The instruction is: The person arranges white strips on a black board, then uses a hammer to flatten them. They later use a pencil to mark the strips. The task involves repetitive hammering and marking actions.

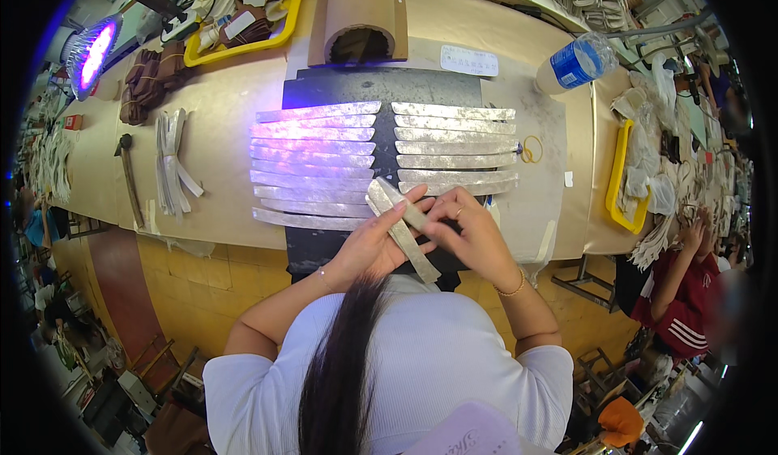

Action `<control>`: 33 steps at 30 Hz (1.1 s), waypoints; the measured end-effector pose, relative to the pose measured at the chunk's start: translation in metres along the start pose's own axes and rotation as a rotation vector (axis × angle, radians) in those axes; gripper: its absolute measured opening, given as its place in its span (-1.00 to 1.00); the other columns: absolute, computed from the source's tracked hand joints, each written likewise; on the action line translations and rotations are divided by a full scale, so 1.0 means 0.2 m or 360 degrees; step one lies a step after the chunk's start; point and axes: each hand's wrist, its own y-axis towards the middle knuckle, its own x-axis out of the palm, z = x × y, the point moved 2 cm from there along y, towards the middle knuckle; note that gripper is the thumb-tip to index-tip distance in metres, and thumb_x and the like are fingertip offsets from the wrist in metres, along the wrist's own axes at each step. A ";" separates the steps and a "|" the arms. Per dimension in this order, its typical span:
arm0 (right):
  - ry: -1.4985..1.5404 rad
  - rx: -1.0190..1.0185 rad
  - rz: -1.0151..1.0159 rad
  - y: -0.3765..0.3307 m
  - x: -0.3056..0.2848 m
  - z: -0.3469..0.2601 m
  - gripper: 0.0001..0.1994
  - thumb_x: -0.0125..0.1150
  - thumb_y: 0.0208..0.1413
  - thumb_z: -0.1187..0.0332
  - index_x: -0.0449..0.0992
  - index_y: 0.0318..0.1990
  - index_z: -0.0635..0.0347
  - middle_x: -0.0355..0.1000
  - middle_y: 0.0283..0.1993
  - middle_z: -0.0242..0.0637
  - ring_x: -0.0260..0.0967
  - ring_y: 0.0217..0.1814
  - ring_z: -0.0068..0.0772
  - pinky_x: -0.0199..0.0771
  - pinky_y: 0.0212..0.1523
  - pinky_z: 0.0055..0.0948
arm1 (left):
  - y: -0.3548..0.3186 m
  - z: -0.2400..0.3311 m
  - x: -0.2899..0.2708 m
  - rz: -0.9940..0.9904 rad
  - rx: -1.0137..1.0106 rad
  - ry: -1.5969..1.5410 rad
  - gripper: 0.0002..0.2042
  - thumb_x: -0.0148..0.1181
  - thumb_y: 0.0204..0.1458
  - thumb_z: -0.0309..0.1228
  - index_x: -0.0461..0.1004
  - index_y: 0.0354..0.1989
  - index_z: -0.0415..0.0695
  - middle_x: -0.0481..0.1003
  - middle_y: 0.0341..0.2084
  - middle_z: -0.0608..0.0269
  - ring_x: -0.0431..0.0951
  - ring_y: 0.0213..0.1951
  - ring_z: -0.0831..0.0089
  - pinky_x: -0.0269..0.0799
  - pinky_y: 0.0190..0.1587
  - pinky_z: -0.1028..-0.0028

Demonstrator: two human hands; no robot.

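My left hand [366, 246] holds a few pale, silvery-grey strips [416, 254], thumb on top and fingers beneath. They cross one another at a slant over the near edge of a black board [312, 244]. My right hand [472, 232] pinches a strip from the right side, its fingers curled. How many strips are between my hands I cannot tell. Beyond them, similar strips lie flat in two columns, a left column [314, 162] and a right column [455, 149], with a narrow dark gap between. Purple-blue light falls on the left column.
A glowing lamp [96, 54] hangs at far left. Bundled strips [168, 167] and a hammer [127, 175] lie left. A cardboard tube [361, 13] stands behind the board, a plastic bottle [574, 64] back right. Yellow trays sit at back left [301, 1] and right [617, 183]. Another person [681, 309] sits right.
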 end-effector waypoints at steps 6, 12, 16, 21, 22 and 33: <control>-0.0301 0.0099 -0.0017 -0.01 -0.17 0.06 -0.90 0.27 0.08 0.45 0.59 -0.27 0.25 0.42 -0.44 -0.23 0.38 -0.44 -0.29 0.38 -0.35 -0.40 | -0.07 0.03 -0.04 0.0123 -0.0136 0.0361 -0.49 -0.32 0.39 -0.17 0.31 0.10 -0.48 0.40 0.05 -0.20 0.42 0.17 0.02 0.35 0.24 0.11; -0.0843 0.0043 -0.0046 0.03 -0.20 0.10 -0.91 0.31 0.02 0.34 0.61 -0.36 0.13 0.48 -0.44 -0.28 0.42 -0.40 -0.19 0.26 -0.26 -0.27 | -0.11 0.00 -0.08 0.0003 -0.0240 0.0308 -0.52 -0.23 0.37 -0.16 0.29 0.11 -0.43 0.40 0.01 -0.09 0.44 0.13 0.15 0.38 0.22 0.21; -0.0991 0.0000 0.0090 0.06 -0.20 0.11 -0.92 0.31 0.01 0.34 0.58 -0.42 0.10 0.52 -0.44 -0.33 0.43 -0.40 -0.24 0.19 -0.20 -0.27 | -0.09 0.01 -0.05 0.0072 -0.0106 0.0386 -0.57 -0.28 0.35 -0.26 0.30 0.12 -0.42 0.35 0.11 -0.16 0.39 0.19 0.02 0.33 0.25 0.03; -0.0920 0.0000 0.0169 0.06 -0.21 0.12 -0.91 0.32 0.00 0.34 0.56 -0.42 0.10 0.54 -0.43 -0.36 0.44 -0.41 -0.31 0.16 -0.22 -0.31 | -0.06 0.01 -0.03 0.0111 -0.0050 0.0350 -0.57 -0.26 0.35 -0.27 0.27 0.16 -0.40 0.25 0.21 -0.09 0.32 0.25 0.04 0.33 0.24 0.01; -0.0905 0.0010 0.0180 0.06 -0.20 0.12 -0.91 0.33 0.00 0.34 0.56 -0.42 0.10 0.54 -0.42 -0.37 0.44 -0.42 -0.32 0.15 -0.22 -0.31 | -0.05 0.01 -0.03 0.0117 -0.0047 0.0335 -0.57 -0.26 0.35 -0.27 0.26 0.17 -0.40 0.24 0.23 -0.07 0.31 0.26 0.04 0.33 0.24 0.01; -0.0883 -0.0214 0.0452 0.02 -0.19 0.08 -0.86 0.39 -0.05 0.37 0.55 -0.37 0.17 0.40 -0.46 -0.34 0.37 -0.46 -0.34 0.28 -0.18 -0.31 | -0.04 0.01 -0.03 0.0041 0.0063 0.0218 -0.52 -0.26 0.37 -0.21 0.13 0.30 -0.33 0.23 0.25 -0.07 0.29 0.28 0.09 0.30 0.28 0.07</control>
